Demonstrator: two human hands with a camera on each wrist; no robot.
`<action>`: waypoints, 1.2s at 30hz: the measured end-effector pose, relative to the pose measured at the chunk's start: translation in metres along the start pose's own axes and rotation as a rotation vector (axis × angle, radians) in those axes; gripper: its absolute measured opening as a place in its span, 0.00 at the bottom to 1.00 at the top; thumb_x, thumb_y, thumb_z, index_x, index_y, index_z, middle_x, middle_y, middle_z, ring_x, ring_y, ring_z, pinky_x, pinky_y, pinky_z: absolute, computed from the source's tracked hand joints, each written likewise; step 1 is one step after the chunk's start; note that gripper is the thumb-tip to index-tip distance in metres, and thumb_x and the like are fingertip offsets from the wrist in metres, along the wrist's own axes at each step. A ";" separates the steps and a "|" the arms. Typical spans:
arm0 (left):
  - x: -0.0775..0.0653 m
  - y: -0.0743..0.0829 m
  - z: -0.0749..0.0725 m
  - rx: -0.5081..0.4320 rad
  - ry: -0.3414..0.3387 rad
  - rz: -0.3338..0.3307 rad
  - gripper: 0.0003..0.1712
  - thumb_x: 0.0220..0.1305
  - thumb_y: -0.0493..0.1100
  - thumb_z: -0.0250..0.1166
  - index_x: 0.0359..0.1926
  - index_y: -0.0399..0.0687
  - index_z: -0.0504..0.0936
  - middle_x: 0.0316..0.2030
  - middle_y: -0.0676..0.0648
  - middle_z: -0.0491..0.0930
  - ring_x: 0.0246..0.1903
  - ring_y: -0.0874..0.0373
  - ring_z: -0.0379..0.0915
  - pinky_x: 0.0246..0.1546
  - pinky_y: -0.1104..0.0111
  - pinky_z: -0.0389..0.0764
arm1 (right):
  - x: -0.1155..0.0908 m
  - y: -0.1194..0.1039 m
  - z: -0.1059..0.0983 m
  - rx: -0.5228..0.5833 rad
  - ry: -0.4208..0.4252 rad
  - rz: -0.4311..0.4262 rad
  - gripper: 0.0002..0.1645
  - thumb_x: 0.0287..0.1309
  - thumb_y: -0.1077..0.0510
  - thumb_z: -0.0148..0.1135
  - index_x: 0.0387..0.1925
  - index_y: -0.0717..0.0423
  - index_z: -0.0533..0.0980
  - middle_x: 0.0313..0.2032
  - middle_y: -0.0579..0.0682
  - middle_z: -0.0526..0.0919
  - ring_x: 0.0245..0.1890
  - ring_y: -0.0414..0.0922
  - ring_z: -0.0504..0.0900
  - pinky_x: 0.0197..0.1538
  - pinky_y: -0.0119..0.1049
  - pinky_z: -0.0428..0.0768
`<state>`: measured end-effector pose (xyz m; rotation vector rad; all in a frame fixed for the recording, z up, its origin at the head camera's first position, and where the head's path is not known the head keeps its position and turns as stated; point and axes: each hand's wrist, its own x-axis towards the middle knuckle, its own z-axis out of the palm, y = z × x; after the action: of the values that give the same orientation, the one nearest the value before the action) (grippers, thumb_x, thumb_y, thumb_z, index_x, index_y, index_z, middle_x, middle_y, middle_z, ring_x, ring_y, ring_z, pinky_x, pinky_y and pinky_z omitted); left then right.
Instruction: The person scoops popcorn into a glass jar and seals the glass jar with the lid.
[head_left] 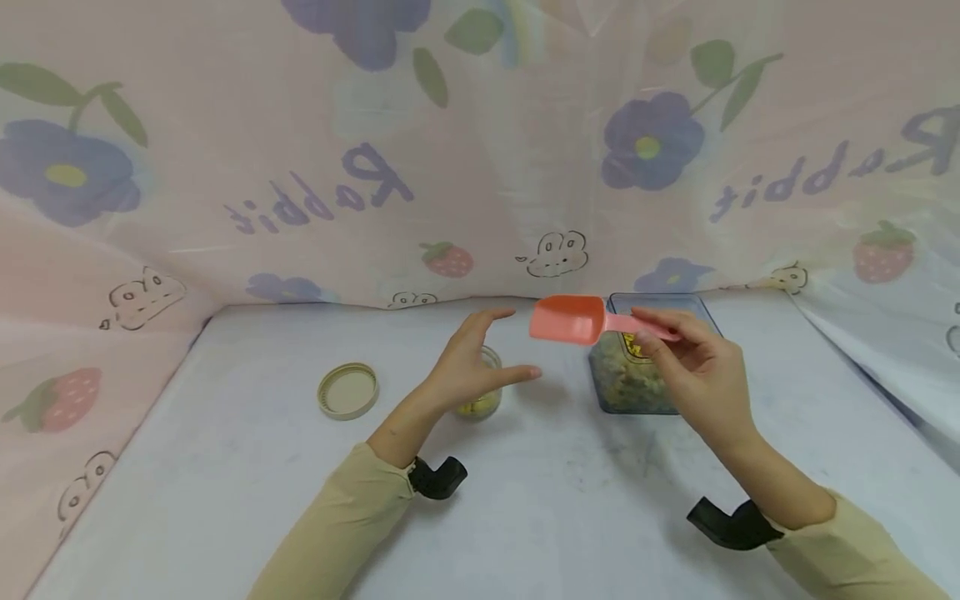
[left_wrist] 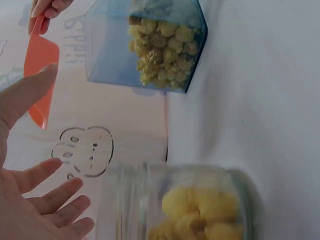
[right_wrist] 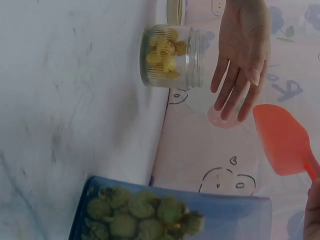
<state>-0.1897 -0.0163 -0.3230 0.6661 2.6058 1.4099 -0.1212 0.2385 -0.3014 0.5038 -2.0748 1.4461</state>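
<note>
My right hand (head_left: 708, 367) pinches the handle of an orange-pink scoop (head_left: 567, 320) between thumb and fingers, up above the table. The scoop's bowl looks empty and points left. Under that hand stands a clear bluish square container (head_left: 630, 387) partly filled with popcorn (left_wrist: 165, 50). My left hand (head_left: 472, 358) hovers near the scoop's tip with fingers and thumb spread apart, holding nothing. Beneath it is a glass jar (right_wrist: 172, 57) with some yellow popcorn (right_wrist: 162, 55) inside; in the head view the hand hides part of it. The jar has no lid on.
A round lid (head_left: 348, 391) lies on the white tabletop (head_left: 525, 517), left of the jar. Behind the table hangs a pink patterned curtain (head_left: 510, 183). Black curved pieces (head_left: 438, 478) are fixed at both wrists.
</note>
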 end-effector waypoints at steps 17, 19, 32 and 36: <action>0.023 0.022 0.037 -0.046 -0.032 0.057 0.52 0.49 0.56 0.75 0.71 0.53 0.59 0.70 0.49 0.60 0.70 0.54 0.54 0.68 0.54 0.60 | -0.003 -0.002 -0.027 0.048 0.162 0.032 0.17 0.55 0.76 0.60 0.49 0.75 0.77 0.44 0.47 0.83 0.37 0.35 0.82 0.41 0.20 0.79; 0.026 0.024 0.041 -0.038 -0.036 0.075 0.52 0.49 0.56 0.75 0.71 0.51 0.58 0.69 0.49 0.60 0.69 0.53 0.55 0.68 0.54 0.61 | -0.003 -0.001 -0.031 0.067 0.178 0.033 0.18 0.55 0.76 0.60 0.49 0.76 0.76 0.43 0.47 0.83 0.36 0.36 0.82 0.41 0.20 0.79; 0.037 0.032 0.063 -0.077 -0.078 0.070 0.60 0.47 0.57 0.76 0.75 0.53 0.50 0.71 0.49 0.57 0.70 0.54 0.54 0.67 0.55 0.64 | -0.002 0.002 -0.057 -0.002 0.289 0.153 0.17 0.55 0.76 0.60 0.48 0.73 0.78 0.40 0.48 0.84 0.31 0.35 0.83 0.39 0.19 0.79; 0.041 0.035 0.070 -0.094 -0.088 0.082 0.62 0.46 0.57 0.76 0.75 0.55 0.47 0.72 0.49 0.56 0.70 0.54 0.54 0.67 0.55 0.64 | -0.003 0.004 -0.065 -0.047 0.283 0.152 0.18 0.55 0.71 0.63 0.48 0.74 0.77 0.40 0.49 0.83 0.31 0.34 0.83 0.40 0.19 0.79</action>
<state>-0.1949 0.0713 -0.3292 0.8106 2.4558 1.4794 -0.1067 0.3005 -0.2887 0.1147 -1.9473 1.4554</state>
